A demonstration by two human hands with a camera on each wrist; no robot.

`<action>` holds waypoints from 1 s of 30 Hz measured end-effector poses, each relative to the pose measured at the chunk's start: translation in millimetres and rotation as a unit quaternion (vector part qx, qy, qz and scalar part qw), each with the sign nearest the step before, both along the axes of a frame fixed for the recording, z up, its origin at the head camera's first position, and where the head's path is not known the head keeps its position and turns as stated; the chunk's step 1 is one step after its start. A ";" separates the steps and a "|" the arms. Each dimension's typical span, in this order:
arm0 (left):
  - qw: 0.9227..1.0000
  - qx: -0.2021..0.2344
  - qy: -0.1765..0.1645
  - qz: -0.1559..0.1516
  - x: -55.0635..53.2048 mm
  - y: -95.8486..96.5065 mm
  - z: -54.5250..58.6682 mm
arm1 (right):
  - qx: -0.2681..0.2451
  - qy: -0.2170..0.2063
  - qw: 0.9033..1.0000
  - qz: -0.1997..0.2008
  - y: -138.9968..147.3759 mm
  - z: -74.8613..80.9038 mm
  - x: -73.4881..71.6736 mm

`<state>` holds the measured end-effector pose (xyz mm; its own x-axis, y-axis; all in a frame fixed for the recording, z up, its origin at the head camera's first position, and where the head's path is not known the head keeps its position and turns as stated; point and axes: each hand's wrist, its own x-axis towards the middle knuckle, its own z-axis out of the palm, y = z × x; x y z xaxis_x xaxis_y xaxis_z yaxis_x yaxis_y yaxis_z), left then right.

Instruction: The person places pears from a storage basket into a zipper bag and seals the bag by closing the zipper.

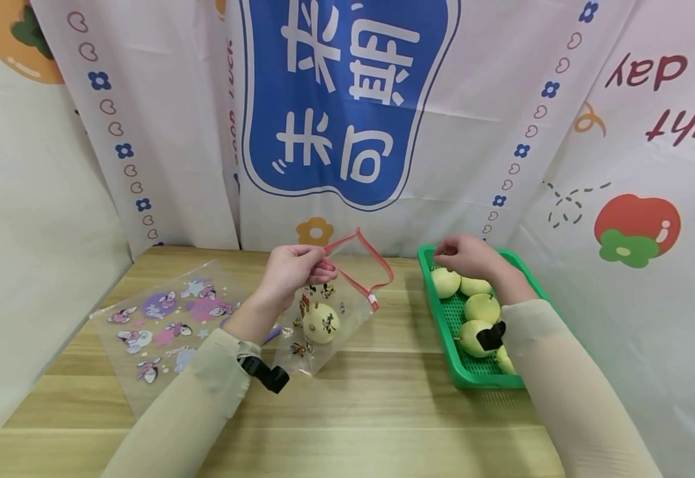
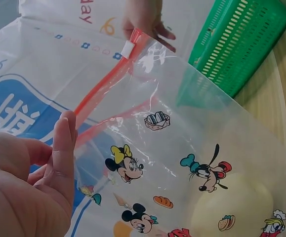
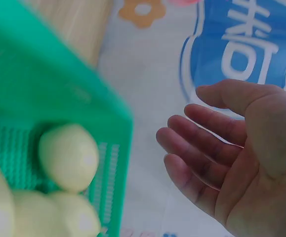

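Note:
My left hand [image 1: 299, 269] pinches the red-edged rim of a clear zip bag [image 1: 347, 332] printed with cartoon figures. The bag's mouth gapes, and its white slider [image 2: 128, 49] sits at one end of the red zip. One pale yellow-green pear [image 1: 321, 323] lies inside the bag, low down. My right hand [image 1: 469, 256] is over the far end of a green basket [image 1: 443, 332], its fingers loosely bent and holding nothing, as the right wrist view [image 3: 251, 153] confirms. Several pears [image 1: 482, 309] lie in that basket, beneath and beside the hand.
A second clear bag [image 1: 168, 318] with pink and purple cartoon prints lies flat on the wooden table [image 1: 353, 425] at the left, partly under my left forearm. Printed cloth [image 1: 478, 99] hangs behind the table and along both sides.

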<state>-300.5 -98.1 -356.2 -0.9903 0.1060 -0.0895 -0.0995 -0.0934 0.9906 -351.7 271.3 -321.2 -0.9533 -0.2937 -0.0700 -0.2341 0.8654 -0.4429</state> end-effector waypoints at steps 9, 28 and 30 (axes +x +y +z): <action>1.000 -0.007 0.005 -0.002 1.6 -2.4 -1.2 | 0.065 -0.022 0.997 -0.026 48.8 -22.0 0.1; 1.000 0.007 -0.001 -0.007 2.6 -3.4 -2.6 | 0.100 -0.142 0.983 -0.062 82.0 -62.4 6.9; 1.000 0.008 -0.001 -0.007 2.1 -3.3 -3.0 | 0.101 -0.148 0.982 -0.060 81.2 -62.9 8.0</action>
<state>-298.4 -101.5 -359.2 -0.9886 0.1208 -0.0901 -0.1034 -0.1085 0.9887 -343.7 352.5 -384.1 -0.9097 -0.1312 -0.3941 -0.0115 0.9564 -0.2920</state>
